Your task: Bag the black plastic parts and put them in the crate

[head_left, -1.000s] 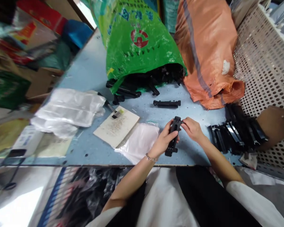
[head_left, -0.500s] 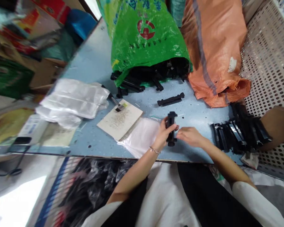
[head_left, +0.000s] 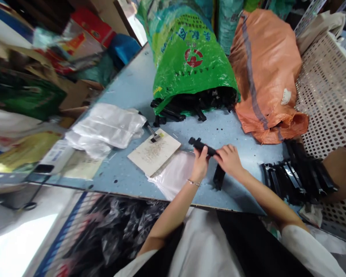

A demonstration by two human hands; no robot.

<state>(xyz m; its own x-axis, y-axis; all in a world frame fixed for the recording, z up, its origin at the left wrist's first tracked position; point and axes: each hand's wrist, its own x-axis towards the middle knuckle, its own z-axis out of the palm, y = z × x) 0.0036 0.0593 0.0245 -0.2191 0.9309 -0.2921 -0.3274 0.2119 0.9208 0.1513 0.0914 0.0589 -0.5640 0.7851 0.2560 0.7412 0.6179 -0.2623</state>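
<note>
My left hand (head_left: 200, 164) is closed on a black plastic bar (head_left: 201, 146) whose end sticks out up and to the left of my fingers. My right hand (head_left: 230, 161) has its fingers curled over the other end of that bar. A second black plastic piece (head_left: 219, 177) juts out from under my right hand towards the table's near edge; I cannot tell whether it is gripped or lying on the blue table (head_left: 127, 88). A clear plastic bag (head_left: 175, 173) lies just left of my left hand.
A green sack (head_left: 190, 57) spills black bars (head_left: 187, 105) onto the table, with an orange sack (head_left: 265, 73) beside it. A row of black bars (head_left: 294, 177) lies at the right against a perforated basket (head_left: 325, 104). A cardboard card (head_left: 154, 152) and clear bags (head_left: 109, 127) lie left.
The loose black bar that lay beyond my hands is no longer there. My hands now hold a bar lying crosswise, and the piece held before points down below my right hand. The view shifted.
</note>
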